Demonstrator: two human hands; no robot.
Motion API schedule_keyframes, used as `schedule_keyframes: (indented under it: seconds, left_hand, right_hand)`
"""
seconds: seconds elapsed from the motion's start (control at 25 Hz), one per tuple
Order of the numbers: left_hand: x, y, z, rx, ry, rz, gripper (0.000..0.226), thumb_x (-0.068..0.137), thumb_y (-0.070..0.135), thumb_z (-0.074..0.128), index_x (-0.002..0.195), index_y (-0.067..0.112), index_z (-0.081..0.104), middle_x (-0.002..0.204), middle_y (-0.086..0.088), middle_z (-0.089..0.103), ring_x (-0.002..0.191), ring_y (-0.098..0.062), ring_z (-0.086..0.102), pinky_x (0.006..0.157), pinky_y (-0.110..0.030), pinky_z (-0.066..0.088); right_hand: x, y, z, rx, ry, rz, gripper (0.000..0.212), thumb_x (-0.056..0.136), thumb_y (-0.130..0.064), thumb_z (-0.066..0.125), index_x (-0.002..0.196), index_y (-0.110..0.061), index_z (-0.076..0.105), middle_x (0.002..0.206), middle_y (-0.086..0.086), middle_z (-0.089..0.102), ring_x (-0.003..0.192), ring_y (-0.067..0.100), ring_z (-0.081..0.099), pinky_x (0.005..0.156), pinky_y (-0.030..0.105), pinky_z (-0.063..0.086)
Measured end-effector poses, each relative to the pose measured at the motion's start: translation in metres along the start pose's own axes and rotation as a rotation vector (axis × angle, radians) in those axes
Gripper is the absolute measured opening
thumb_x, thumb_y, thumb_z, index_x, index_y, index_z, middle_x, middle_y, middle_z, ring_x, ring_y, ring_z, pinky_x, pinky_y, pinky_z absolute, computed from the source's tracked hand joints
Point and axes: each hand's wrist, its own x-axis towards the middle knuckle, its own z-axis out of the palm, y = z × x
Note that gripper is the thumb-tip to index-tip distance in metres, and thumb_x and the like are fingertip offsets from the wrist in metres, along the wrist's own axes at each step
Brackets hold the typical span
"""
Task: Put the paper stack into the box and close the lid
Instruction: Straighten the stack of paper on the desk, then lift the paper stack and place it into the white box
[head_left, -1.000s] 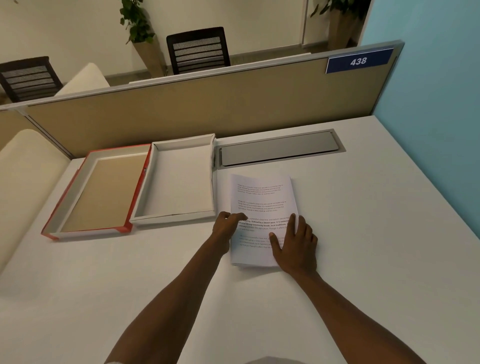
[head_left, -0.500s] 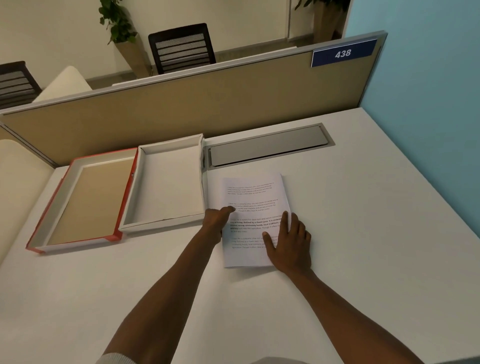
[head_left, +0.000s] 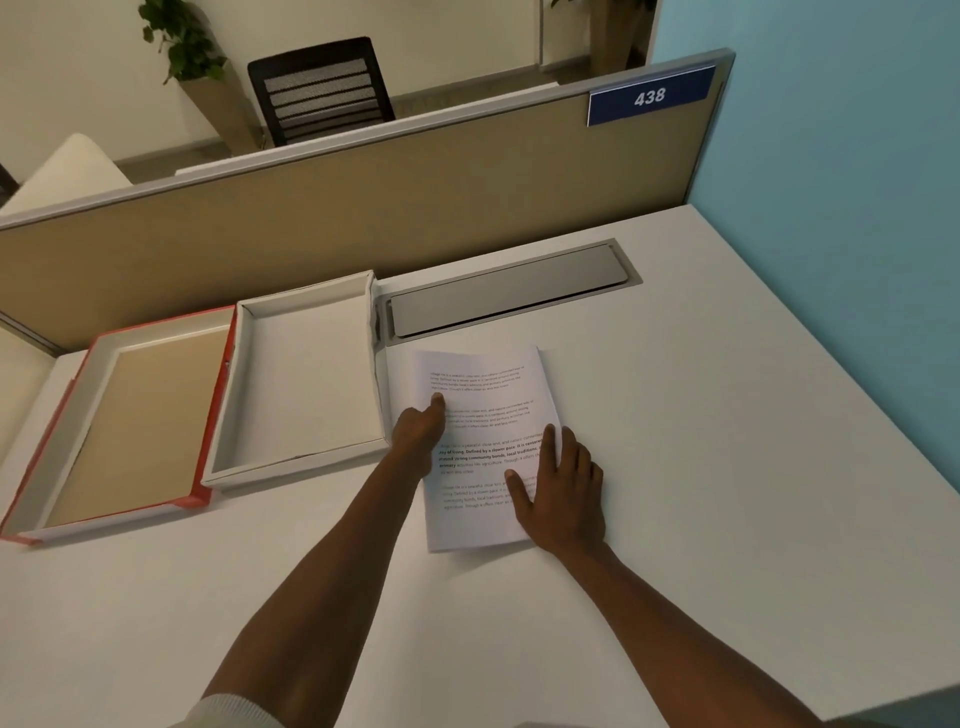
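The paper stack (head_left: 483, 395), white sheets with printed text, lies on the white desk just right of the box. My left hand (head_left: 418, 436) grips the stack's left edge, thumb on the top sheet and fingers hidden at the edge. My right hand (head_left: 563, 493) lies flat over the stack's lower right edge, with fingers spread and the thumb on the paper. The white box (head_left: 298, 462) is open and empty. Its red-edged lid (head_left: 200, 501) lies upside down, touching the box's left side.
A tan partition (head_left: 322, 218) with a blue 438 sign (head_left: 649, 97) runs behind the desk. A grey cable flap (head_left: 506, 296) is set into the desk beyond the stack. A blue wall (head_left: 831, 208) stands on the right. The desk edge is near me.
My left hand slid farther up the stack's left edge and its thumb now presses on the top sheet. The stack sits closer to the box. My right hand stays at the lower right.
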Motion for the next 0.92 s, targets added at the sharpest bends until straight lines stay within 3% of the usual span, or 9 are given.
schedule_keyframes:
  seconds: [0.08,0.24,0.32,0.44,0.52,0.6,0.72,0.92]
  left_hand:
    - [-0.003,-0.004,0.001,0.012,0.05,0.077,0.047,0.102,0.047,0.047,0.134,0.012,0.052,0.128,-0.013,0.065,0.115,-0.036,0.064,0.1,-0.053,0.054]
    - [-0.019,-0.015,-0.004,-0.092,0.014,0.21,0.037,0.103,0.044,0.049,0.131,0.02,0.054,0.122,-0.01,0.07,0.105,-0.034,0.071,0.093,-0.058,0.058]
    - [-0.031,-0.021,-0.008,-0.154,-0.045,0.304,0.028,0.103,0.043,0.05,0.125,0.028,0.056,0.117,-0.007,0.073,0.099,-0.031,0.074,0.084,-0.052,0.063]
    - [-0.053,-0.027,-0.014,-0.247,-0.073,0.46,0.016,0.101,0.044,0.053,0.114,0.039,0.061,0.105,0.005,0.077,0.09,-0.023,0.078,0.066,-0.035,0.065]
    - [-0.065,-0.032,-0.015,-0.276,-0.091,0.528,0.022,0.098,0.047,0.055,0.117,0.039,0.061,0.108,0.005,0.076,0.091,-0.021,0.078,0.067,-0.036,0.065]
    - [-0.074,-0.033,-0.015,-0.286,-0.087,0.557,0.026,0.096,0.049,0.055,0.12,0.041,0.06,0.111,0.004,0.075,0.094,-0.02,0.077,0.068,-0.035,0.065]
    - [-0.082,-0.027,-0.016,-0.281,-0.048,0.586,0.019,0.1,0.047,0.052,0.118,0.046,0.058,0.114,0.003,0.073,0.095,-0.02,0.076,0.067,-0.031,0.064]
    - [-0.095,-0.011,-0.017,-0.343,-0.044,0.672,0.02,0.098,0.048,0.05,0.114,0.058,0.056,0.113,0.007,0.073,0.1,-0.024,0.075,0.073,-0.04,0.065]
  right_hand:
    - [0.001,0.0,-0.001,-0.004,-0.02,0.002,0.087,0.089,-0.072,0.03,0.153,-0.013,0.032,0.153,0.017,0.042,0.131,0.034,0.049,0.105,0.048,0.044]
    - [0.002,0.002,-0.009,0.146,-0.061,0.007,0.085,0.09,-0.068,0.042,0.155,-0.015,0.028,0.155,0.014,0.039,0.136,0.031,0.043,0.109,0.048,0.039]
    - [0.013,0.011,-0.022,0.387,-0.123,0.085,0.087,0.09,-0.064,0.051,0.157,-0.018,0.02,0.155,0.012,0.037,0.138,0.031,0.04,0.112,0.049,0.038]
    - [0.053,0.016,-0.059,0.87,-0.287,0.413,0.093,0.089,-0.061,0.059,0.158,-0.023,0.011,0.155,0.014,0.039,0.135,0.033,0.047,0.106,0.048,0.044]
    - [0.074,0.014,-0.079,1.162,-0.408,0.501,0.087,0.089,-0.059,0.061,0.156,-0.021,0.021,0.145,0.015,0.053,0.118,0.033,0.061,0.098,0.046,0.052]
    - [0.081,0.01,-0.09,1.322,-0.497,0.446,0.067,0.09,-0.056,0.061,0.141,-0.016,0.049,0.127,0.016,0.068,0.107,0.037,0.069,0.095,0.056,0.055]
    - [0.077,0.0,-0.095,1.266,-0.405,0.428,0.043,0.094,-0.054,0.057,0.117,-0.018,0.063,0.11,0.014,0.075,0.094,0.034,0.073,0.087,0.056,0.06]
    - [0.065,-0.016,-0.109,1.094,-0.103,0.214,0.045,0.089,-0.068,0.045,0.116,-0.033,0.052,0.103,-0.001,0.069,0.088,0.021,0.072,0.072,0.041,0.065]
